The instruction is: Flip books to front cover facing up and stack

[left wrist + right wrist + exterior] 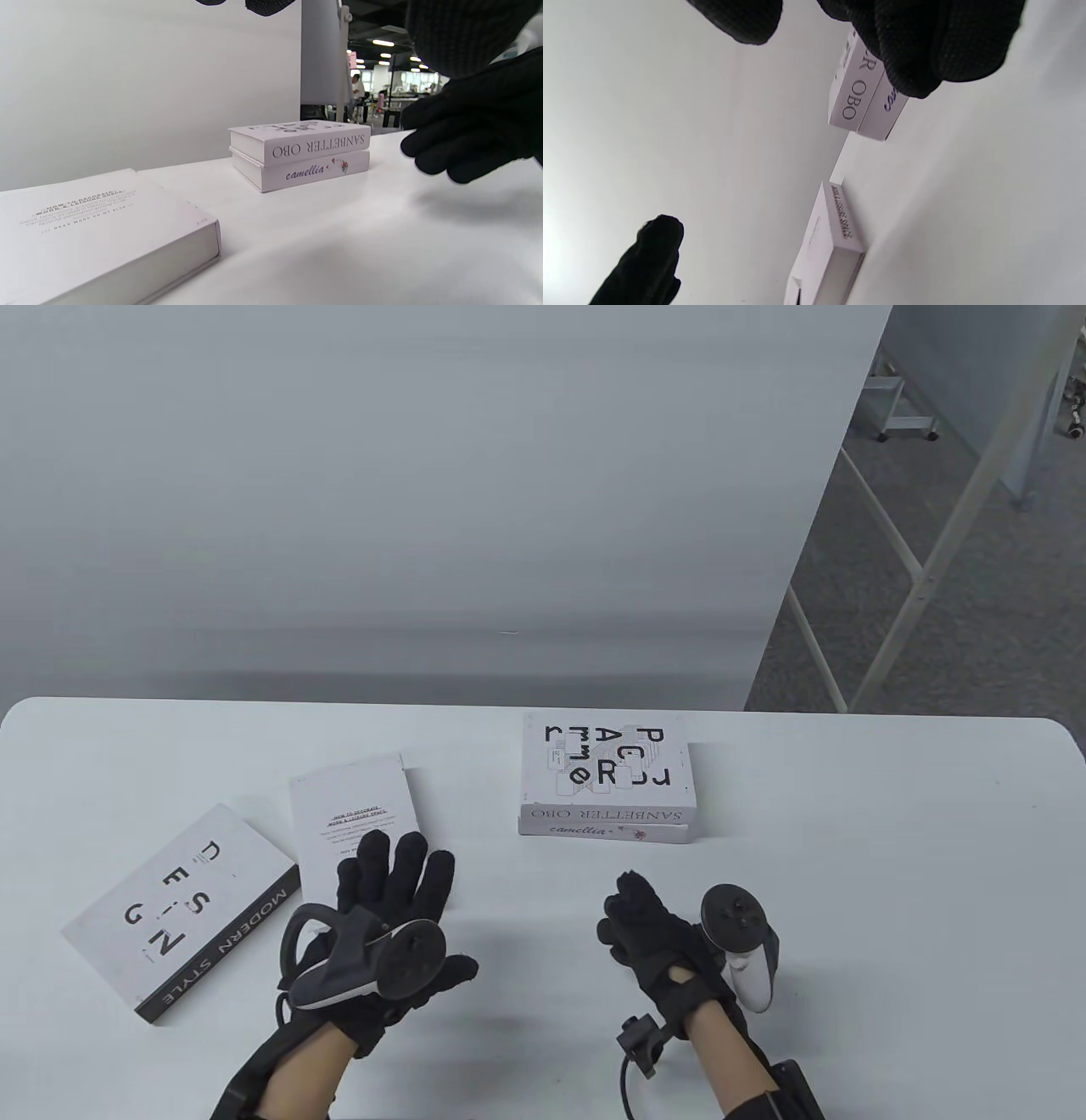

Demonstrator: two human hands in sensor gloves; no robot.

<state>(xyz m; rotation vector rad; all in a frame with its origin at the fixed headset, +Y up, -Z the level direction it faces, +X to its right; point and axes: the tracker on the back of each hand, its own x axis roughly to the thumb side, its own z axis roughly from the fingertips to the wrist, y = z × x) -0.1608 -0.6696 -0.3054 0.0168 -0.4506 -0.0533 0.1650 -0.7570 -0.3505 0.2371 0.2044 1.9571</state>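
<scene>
Two white books lie stacked (607,789) at mid-table, the lettered cover on top and the spines "SANBETTER OBO" and "camellia" facing me; the stack also shows in the left wrist view (301,154) and the right wrist view (859,101). A white book (352,814) lies with its small-print cover up; it also shows in the left wrist view (97,237) and the right wrist view (827,250). A "MODERN STYLE" book (182,912) lies at the left, lettered cover up. My left hand (407,891) is open with fingers spread over the small-print book's near end; contact is unclear. My right hand (632,908) is empty, fingers loosely curled, in front of the stack.
The white table (848,848) has a rounded far edge against a grey wall. Beyond the table's right end are a floor and metal frame legs (899,560). My right hand also shows in the left wrist view (471,127).
</scene>
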